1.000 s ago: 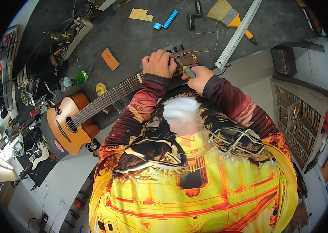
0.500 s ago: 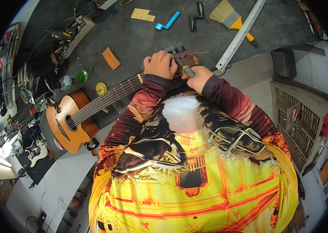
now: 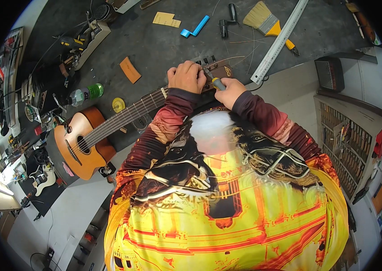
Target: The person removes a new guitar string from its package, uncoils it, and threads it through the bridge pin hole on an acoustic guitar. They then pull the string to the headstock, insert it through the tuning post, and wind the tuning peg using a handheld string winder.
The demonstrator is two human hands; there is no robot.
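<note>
Guitar (image 3: pixel 79 147) lies on bench (image 3: pixel 109 49), headstock (image 3: pixel 220 71) at R; L hand (image 3: pixel 185 77) curls over neck (image 3: pixel 132 111) end (pinching? can't tell), R hand (image 3: pixel 230 93) grips yellow-gray tool (image 3: pixel 218 84). Prob. best: keep tip (image 3: pixel 207 72) off headstock.

Left grip (image 3: pixel 185 77) palm-down, fingers bent; right grip (image 3: pixel 230 92) curled nearby.

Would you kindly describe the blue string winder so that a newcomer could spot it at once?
Find the acoustic guitar on the dark workbench and look past its headstock, away from the person. The blue string winder lies there, between a pale yellow paper piece and a black crank-shaped tool. Its bright blue sets it apart from both.
</note>
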